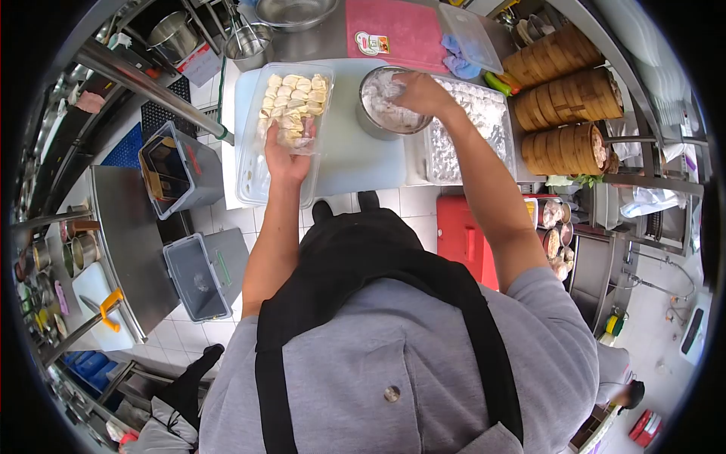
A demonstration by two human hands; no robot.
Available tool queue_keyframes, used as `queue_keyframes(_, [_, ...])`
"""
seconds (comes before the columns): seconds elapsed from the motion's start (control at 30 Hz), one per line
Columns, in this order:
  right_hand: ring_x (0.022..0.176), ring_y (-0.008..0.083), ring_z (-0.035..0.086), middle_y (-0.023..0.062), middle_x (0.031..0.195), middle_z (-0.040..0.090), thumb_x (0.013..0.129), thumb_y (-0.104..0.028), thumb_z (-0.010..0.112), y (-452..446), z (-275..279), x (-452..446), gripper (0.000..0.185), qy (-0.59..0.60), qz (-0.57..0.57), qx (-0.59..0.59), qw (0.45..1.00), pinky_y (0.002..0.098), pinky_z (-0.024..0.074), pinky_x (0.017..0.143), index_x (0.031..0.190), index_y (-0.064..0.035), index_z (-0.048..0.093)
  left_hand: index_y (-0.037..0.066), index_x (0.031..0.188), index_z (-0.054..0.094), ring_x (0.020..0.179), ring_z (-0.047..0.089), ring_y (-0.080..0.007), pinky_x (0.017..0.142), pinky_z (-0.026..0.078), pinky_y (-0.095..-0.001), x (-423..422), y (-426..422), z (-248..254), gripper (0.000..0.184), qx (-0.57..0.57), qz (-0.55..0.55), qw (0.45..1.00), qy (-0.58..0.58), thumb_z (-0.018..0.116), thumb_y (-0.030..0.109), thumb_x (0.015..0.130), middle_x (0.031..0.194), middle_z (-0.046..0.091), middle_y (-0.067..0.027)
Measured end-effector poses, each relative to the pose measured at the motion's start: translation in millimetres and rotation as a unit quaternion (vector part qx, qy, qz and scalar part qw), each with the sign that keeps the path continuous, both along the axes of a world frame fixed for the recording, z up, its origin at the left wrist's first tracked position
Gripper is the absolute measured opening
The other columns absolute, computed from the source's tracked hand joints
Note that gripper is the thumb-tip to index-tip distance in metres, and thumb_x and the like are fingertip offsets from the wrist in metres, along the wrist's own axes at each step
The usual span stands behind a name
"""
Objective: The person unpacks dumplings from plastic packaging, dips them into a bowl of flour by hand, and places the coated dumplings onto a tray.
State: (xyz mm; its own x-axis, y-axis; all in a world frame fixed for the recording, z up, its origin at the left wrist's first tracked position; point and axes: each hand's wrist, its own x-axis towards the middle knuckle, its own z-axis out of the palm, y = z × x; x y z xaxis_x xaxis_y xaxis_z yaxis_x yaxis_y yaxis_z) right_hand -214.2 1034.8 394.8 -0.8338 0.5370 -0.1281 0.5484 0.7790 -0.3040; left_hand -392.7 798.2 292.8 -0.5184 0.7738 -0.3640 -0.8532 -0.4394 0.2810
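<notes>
A clear plastic tub [257, 170] holds rows of pale yellow folded dumplings [295, 91]. My left hand [287, 155] is over its near part, palm up, fingers curled around a pale, partly see-through piece [295, 140] that I cannot make out. To the right, a round metal pot [370, 125] contains a wet white mixture [382, 94]. My right hand [416, 92] reaches into this pot from the right, its fingertips at the mixture and partly hidden. Beside the pot, beneath my right forearm, lies a clear tray [435, 170] of white, shiny pieces [465, 136].
Under the pot and tub is a pale cutting board [352, 166]. Behind stand a pink board [408, 38], a metal bowl [295, 11] and a blue cloth [459, 60]. Bamboo steamers [563, 147] line the right side. Grey bins [198, 276] and a red box [461, 234] are below.
</notes>
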Motion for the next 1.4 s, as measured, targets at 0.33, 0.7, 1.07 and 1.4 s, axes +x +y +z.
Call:
queue_keyframes(0.33, [0.119,0.0369,0.054,0.0272,0.132,0.050,0.072,-0.032,0.071,-43,-4,-17,0.068,-0.148,-0.061,-0.002,0.987,0.0427,0.0466,0.098,0.131,-0.0075,0.047,0.006,0.138,0.041,0.115,0.054,-0.0325,0.093,0.047,-0.0454,-1,-1,-2,0.051,-0.027,-0.020,0.999,0.026,0.046,0.035,0.096,0.130,0.053,-0.0141])
queue_keyframes(0.7, [0.117,0.0372,0.054,0.0283,0.125,0.056,0.067,-0.027,0.074,-15,-2,16,0.079,0.054,-0.042,-0.132,0.989,0.0392,0.0444,0.099,0.138,-0.0037,0.046,0.005,0.138,0.043,0.115,0.055,-0.0332,0.097,0.046,-0.0447,5,-1,3,0.056,-0.022,-0.030,0.999,0.025,0.050,0.036,0.092,0.131,0.053,-0.0156])
queue_keyframes(1.07, [0.096,0.0280,0.064,0.0230,0.115,0.063,0.071,-0.027,0.075,139,-34,220,0.069,0.085,-0.195,-0.092,0.973,0.0320,0.0489,0.085,0.129,0.0024,0.053,0.006,0.139,0.042,0.112,0.055,-0.0320,0.100,0.045,-0.0446,9,2,0,0.055,-0.018,-0.019,0.998,0.052,0.049,0.034,0.093,0.132,0.051,-0.0157])
queue_keyframes(1.4, [0.109,0.0371,0.060,0.0230,0.118,0.061,0.084,-0.027,0.052,156,-54,248,0.047,-0.064,-0.223,0.050,0.972,0.0394,0.0474,0.096,0.125,-0.0071,0.060,0.005,0.142,0.038,0.117,0.052,-0.0334,0.100,0.046,-0.0449,14,5,4,0.055,-0.040,0.011,0.997,0.066,0.046,0.032,0.094,0.135,0.049,-0.0167])
